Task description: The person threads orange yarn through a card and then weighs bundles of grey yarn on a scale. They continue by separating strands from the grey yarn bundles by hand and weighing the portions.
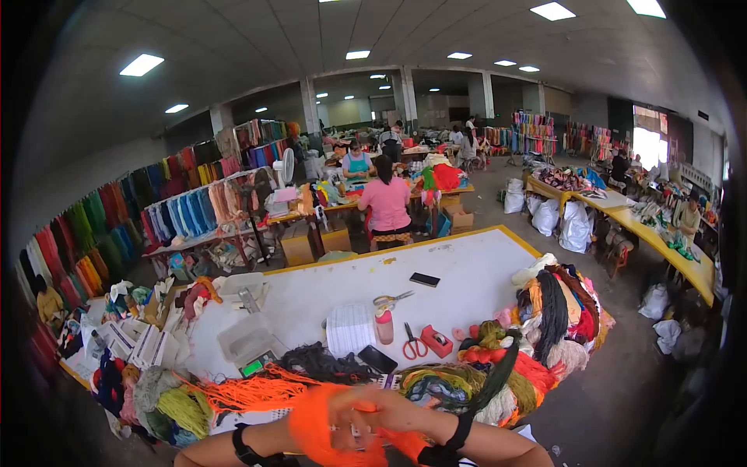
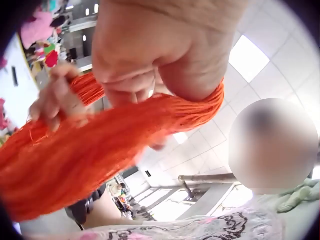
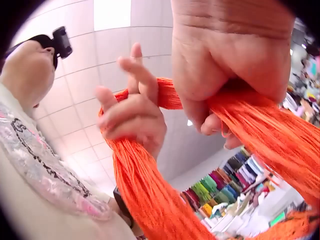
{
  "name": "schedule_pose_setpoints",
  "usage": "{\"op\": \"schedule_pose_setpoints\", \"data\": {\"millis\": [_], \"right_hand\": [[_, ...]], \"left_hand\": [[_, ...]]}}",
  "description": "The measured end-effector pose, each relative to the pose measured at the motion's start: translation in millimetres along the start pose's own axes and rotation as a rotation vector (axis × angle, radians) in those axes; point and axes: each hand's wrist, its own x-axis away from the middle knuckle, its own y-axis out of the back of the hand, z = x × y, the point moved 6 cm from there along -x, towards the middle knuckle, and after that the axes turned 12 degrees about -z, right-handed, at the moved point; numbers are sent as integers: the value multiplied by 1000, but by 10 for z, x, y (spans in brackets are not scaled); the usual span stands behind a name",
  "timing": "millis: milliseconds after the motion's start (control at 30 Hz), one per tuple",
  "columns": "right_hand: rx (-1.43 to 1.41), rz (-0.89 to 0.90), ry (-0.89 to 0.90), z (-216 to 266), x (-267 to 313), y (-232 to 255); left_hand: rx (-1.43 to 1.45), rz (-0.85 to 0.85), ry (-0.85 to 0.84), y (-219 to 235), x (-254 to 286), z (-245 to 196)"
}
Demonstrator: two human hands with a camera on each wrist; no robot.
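A thick skein of bright orange yarn (image 1: 311, 424) is stretched between both hands at the near edge of the table, close to the body. In the right wrist view the left hand (image 3: 134, 117) sits inside its loop, some fingers curled and others raised, the strands passing round it. My right hand (image 3: 230, 60) grips the other side of the skein, thumb and fingers closed around a bundle. From the left wrist, the yarn bends round the base of the left thumb. More orange yarn (image 1: 249, 393) lies spread on the tabletop just beyond.
The white table (image 1: 467, 265) holds red-handled scissors (image 1: 414, 342), a red tape dispenser (image 1: 436, 341), phones (image 1: 378, 359), a white paper stack (image 1: 350, 330) and a plastic tray (image 1: 247, 338). Heaped yarn skeins (image 1: 554, 319) line the right end. A person in pink (image 1: 386, 206) sits beyond.
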Motion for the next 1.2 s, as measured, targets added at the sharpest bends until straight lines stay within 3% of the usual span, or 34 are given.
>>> {"op": "schedule_pose_setpoints", "data": {"millis": [33,100,133,200,233,267,333,367,433,467,533,567,700,733,800,833,867,933,967,1000,1033,1067,1100,1133,1200], "right_hand": [[9,26,20,-100,23,-101],[20,5,85,36,105,-125],[23,5,84,34,103,-119],[117,1,88,4,96,-118],[116,-1,88,-36,85,-120],[230,-11,162,-64,65,-120],[341,-29,238,-33,56,-104],[403,7,225,3,64,-111],[464,47,212,5,66,-128],[417,125,175,-35,70,-174],[371,201,144,-77,75,-201],[371,193,164,-78,79,-189],[347,73,231,-138,40,-59],[344,77,230,-138,55,-67],[293,-45,205,-35,81,-18],[290,-39,203,-20,85,-39],[343,-120,158,-32,74,-9],[397,-204,114,-135,55,66],[472,-231,130,-299,34,134],[546,-257,145,-453,36,192],[545,-258,144,-570,69,215],[539,-308,271,-606,131,251],[533,-358,399,-649,195,302],[534,-360,397,-804,207,358],[566,-463,433,-992,281,522]], "left_hand": [[2,1,0,-133,22,-160],[-1489,-407,-1046,-508,262,-910],[-1487,-407,-1049,-468,269,-899],[-2031,-628,-787,-116,240,-764],[-1926,-671,-678,213,266,-587],[-1927,-668,-678,203,260,-600],[-1414,-398,129,426,164,-285],[-1419,-396,130,490,160,-237],[-789,-73,650,594,295,408],[-790,-75,651,618,315,603],[-765,193,-15,361,221,650],[-769,193,-14,350,199,657],[-609,-128,139,528,19,802],[-606,-130,141,529,-10,834],[-645,-387,21,344,-169,526],[-539,-499,-17,382,-215,614],[-536,-503,-14,493,-252,797],[-928,-592,-178,740,-343,976],[-1180,-669,-55,689,-327,918],[-1181,-667,-53,522,-318,772],[-1366,-621,-151,263,-313,542],[-1546,-568,-254,8,-305,351],[-1648,-595,-465,-228,-262,155],[-1647,-591,-466,-264,-264,55],[-1338,-718,-960,-378,-90,-295]]}}
